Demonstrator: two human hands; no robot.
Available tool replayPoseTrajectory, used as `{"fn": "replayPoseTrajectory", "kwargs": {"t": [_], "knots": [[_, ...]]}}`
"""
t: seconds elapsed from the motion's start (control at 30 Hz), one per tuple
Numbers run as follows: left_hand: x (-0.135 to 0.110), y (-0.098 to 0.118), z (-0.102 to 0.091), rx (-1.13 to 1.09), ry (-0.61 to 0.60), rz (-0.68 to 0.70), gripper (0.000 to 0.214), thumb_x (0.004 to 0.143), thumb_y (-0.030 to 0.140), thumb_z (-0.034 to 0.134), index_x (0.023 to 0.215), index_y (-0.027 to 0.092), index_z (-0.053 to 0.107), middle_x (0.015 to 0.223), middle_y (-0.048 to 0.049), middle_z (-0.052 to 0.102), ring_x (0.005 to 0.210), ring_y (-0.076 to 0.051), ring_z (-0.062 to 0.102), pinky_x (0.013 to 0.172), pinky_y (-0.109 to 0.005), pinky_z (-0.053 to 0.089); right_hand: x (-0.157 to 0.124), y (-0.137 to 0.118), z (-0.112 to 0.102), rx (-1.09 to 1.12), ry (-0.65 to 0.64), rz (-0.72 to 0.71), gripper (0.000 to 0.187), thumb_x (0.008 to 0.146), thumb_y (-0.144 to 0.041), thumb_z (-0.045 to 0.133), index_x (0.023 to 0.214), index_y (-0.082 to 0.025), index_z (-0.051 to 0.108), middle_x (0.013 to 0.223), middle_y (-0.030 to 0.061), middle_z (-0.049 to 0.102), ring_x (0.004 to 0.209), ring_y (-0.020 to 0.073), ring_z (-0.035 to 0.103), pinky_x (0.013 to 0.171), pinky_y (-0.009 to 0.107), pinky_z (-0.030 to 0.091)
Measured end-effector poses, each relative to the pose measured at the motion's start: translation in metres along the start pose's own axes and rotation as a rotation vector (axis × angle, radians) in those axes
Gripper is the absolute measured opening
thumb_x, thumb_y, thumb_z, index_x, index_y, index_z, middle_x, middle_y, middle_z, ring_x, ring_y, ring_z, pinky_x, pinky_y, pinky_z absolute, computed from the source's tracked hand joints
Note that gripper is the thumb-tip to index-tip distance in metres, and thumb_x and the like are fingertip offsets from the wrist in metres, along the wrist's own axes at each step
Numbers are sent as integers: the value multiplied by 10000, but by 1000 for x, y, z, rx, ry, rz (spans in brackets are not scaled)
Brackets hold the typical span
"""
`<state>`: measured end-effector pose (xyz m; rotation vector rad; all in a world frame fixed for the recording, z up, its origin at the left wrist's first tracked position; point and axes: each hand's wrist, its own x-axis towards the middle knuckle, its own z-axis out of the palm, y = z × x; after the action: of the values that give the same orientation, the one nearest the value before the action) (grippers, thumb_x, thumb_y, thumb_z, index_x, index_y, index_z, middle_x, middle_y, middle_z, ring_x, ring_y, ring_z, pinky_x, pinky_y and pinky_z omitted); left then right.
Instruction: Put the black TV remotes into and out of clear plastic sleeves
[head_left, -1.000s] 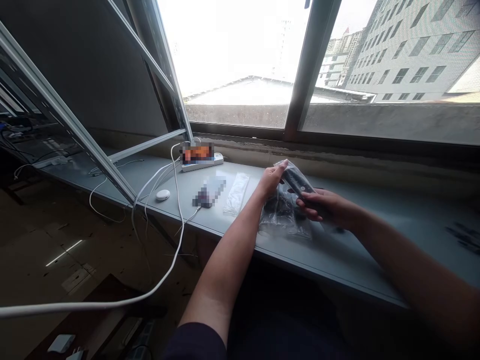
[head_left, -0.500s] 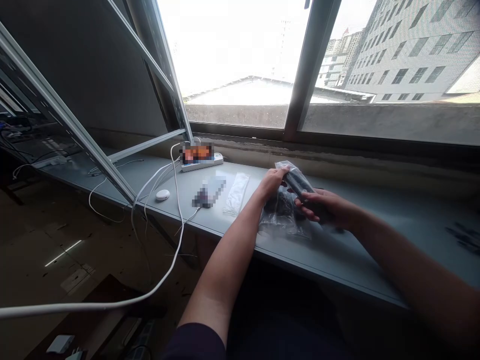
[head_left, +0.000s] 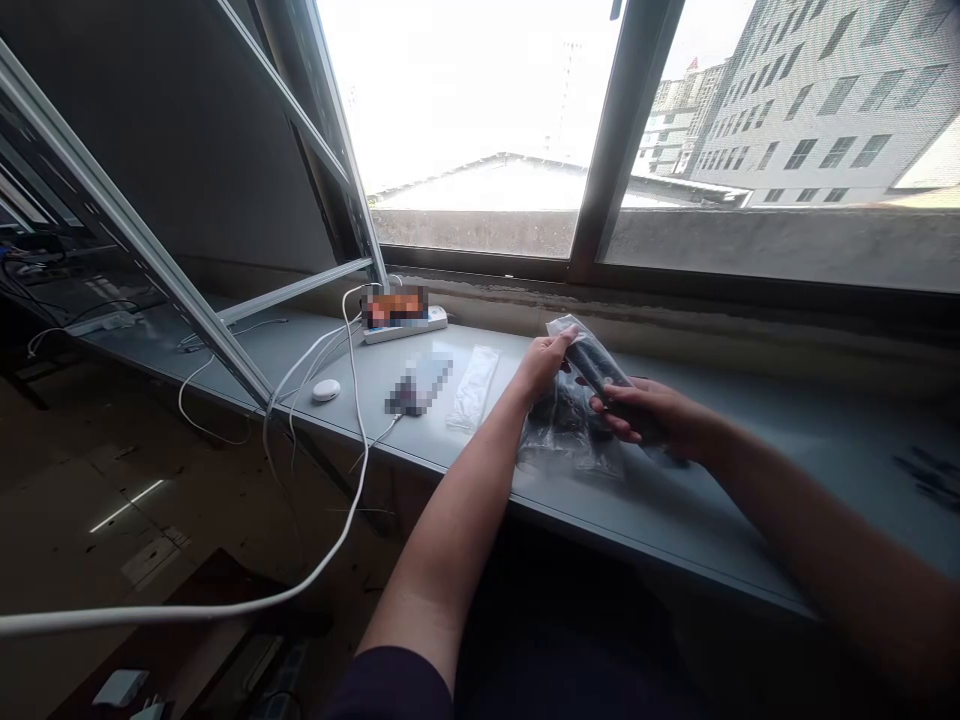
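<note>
Right hand (head_left: 651, 420) grips black bar (head_left: 592, 366) in crinkly bag (head_left: 561, 327).

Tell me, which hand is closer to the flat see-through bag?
Left. The left hand is just right of the flat clear bag, not touching it; the right hand is farther right, gripping a dark bagged thing.

The person wears a dark, purplish-navy sleeve (head_left: 390, 685) that ends at the left upper arm, its hem a soft curved edge across the arm. Below it both forearms are bare to the wrists, and the left hand (head_left: 541, 362) and right hand (head_left: 654, 415) are uncovered. Any sleeve on the right arm is out of view.
</note>
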<state>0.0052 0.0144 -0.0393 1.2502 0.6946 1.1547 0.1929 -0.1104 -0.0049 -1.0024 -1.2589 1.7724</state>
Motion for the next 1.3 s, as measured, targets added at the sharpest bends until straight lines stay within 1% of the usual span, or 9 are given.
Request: {"fn": "replayPoseTrajectory", "kwargs": {"t": [0.17,0.3,0.43,0.53,0.73,0.9,1.07,1.13,1.3], "knots": [[0,0,1,67,-120,-40,635,969,742,723,688,179,637,630,-40,649,560,-142,613,624,-292,478,1,1,-2,-23,-1,1,373,943,-484,938,981,-149,780,687,34,647,536,121,516,468,223,508],[1,-4,-1,118,-165,-3,637,980,744,704,707,170,661,632,-34,660,559,-127,596,616,-276,456,1,1,-4,-59,-6,12,377,958,-521,911,973,-166,783,677,41,651,530,140,527,476,251,524],[2,-9,-2,168,-147,39,656,967,770,698,707,169,670,615,-16,644,563,-116,571,616,-270,442,2,1,-4,-73,3,10,362,970,-520,899,991,-176,789,674,35,647,536,142,522,485,254,525],[2,-9,-2,131,-129,27,678,937,808,707,720,166,681,632,-27,656,577,-128,596,633,-282,464,2,0,-3,-82,-5,14,379,969,-537,898,977,-175,785,670,33,631,538,134,502,481,248,522],[2,-10,-2,171,-178,16,696,899,825,739,704,159,687,650,-40,672,589,-124,583,644,-281,475,0,-2,0,-73,1,10,390,952,-539,914,964,-173,780,672,28,613,533,120,494,486,229,526],[0,-10,-3,209,-165,54,681,918,818,709,712,170,688,654,-28,667,593,-127,580,626,-276,456,1,-1,-3,-68,6,26,392,956,-539,907,975,-167,784,688,43,630,542,130,516,477,232,531],[0,-8,-4,180,-36,144,684,925,817,700,661,189,635,607,13,564,575,-109,485,596,-274,392,2,1,-5,-22,7,8,352,938,-479,939,1012,-182,765,703,25,638,519,124,507,454,242,523],[1,-7,-4,185,-17,146,697,913,838,695,662,190,639,609,17,556,584,-108,481,609,-274,395,2,1,-4,3,17,1,335,930,-445,951,1036,-197,751,716,19,646,518,129,511,445,252,521],[0,-6,-3,219,-136,64,723,897,858,693,680,169,699,643,-38,666,611,-124,558,633,-279,411,2,1,-2,32,55,-17,331,916,-425,964,1004,-194,746,732,27,649,553,138,529,447,250,523]]}}
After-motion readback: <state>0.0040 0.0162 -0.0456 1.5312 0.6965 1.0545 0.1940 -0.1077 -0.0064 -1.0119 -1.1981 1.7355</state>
